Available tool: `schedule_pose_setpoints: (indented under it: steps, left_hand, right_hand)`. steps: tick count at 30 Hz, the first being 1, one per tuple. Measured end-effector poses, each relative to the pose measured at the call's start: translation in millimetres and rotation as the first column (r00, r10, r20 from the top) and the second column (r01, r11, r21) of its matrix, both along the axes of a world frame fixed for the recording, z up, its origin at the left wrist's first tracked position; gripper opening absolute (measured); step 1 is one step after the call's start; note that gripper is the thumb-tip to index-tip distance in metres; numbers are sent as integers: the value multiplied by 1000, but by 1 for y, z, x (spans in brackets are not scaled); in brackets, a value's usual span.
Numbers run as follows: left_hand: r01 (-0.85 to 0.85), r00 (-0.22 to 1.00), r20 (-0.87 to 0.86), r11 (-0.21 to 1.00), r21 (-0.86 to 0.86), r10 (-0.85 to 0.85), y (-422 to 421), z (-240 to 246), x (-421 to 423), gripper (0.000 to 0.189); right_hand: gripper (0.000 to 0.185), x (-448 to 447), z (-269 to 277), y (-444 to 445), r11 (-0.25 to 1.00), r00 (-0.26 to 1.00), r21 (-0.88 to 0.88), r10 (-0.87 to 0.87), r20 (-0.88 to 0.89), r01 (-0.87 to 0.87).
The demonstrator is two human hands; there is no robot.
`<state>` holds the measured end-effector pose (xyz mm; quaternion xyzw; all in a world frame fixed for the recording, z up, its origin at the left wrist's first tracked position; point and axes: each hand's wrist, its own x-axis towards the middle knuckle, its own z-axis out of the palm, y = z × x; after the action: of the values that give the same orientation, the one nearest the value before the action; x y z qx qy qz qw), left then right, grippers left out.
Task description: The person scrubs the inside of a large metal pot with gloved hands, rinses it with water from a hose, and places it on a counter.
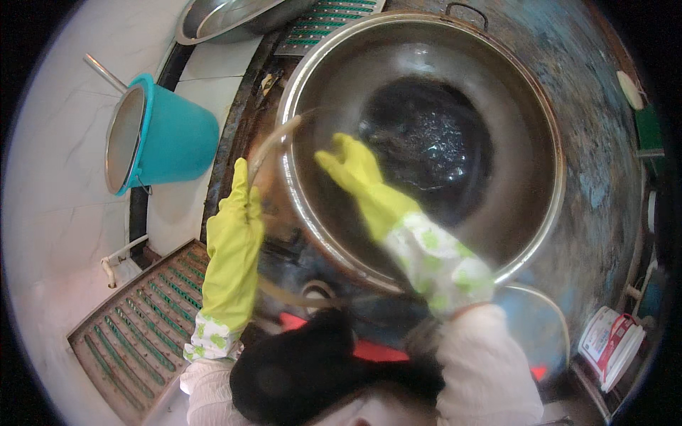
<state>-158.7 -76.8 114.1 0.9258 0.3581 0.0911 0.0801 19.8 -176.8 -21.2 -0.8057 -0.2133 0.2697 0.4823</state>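
A large round metal basin (525, 154) stands on the wet floor before me, with a dark pool of rippling water (426, 138) at its bottom. My left hand (234, 229), in a yellow rubber glove, grips a pale flexible hose (274, 138) outside the basin's left rim. The hose end reaches over that rim. Inside the basin, above its left wall, is my right hand (359, 170), in a matching glove with a patterned cuff. It is slightly blurred, its thumb and fingers are apart, and nothing shows in it.
At left, a turquoise bucket (181, 136) holds a metal vessel (125, 138) with a handle. Slotted drain grates (133, 330) lie lower left and behind the basin. Another metal basin (234, 21) is at top left. A white plastic pail (613, 341) stands lower right.
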Motion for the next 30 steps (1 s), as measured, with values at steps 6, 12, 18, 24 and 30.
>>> schedule_pose_setpoints:
  steps: [6, 12, 18, 24, 30]
  left_hand:
    - [-1, 999, 52, 1000, -15, 2, 15, -10, -2, 43]
    - [-89, 992, -92, 996, 14, 90, 22, -13, 14, 44]
    - [0, 1000, 30, 1000, 25, 0, 33, -24, 15, 45]
    - [10, 1000, -28, 994, 112, -7, 41, -32, 19, 45]
    - [7, 998, -70, 991, 135, 3, 39, -31, 24, 46]
  right_hand:
    - [109, -37, 36, 27, 942, 933, -134, 326, 150, -307]
    - [112, -60, 34, 31, 915, 916, -231, 371, 155, -332]
    - [107, -68, 44, 3, 859, 868, -262, 481, 123, -439]
    - [111, -73, 60, -64, 689, 699, -291, 710, 88, -664]
    - [95, -35, 93, -103, 219, 358, -407, 882, -306, -887]
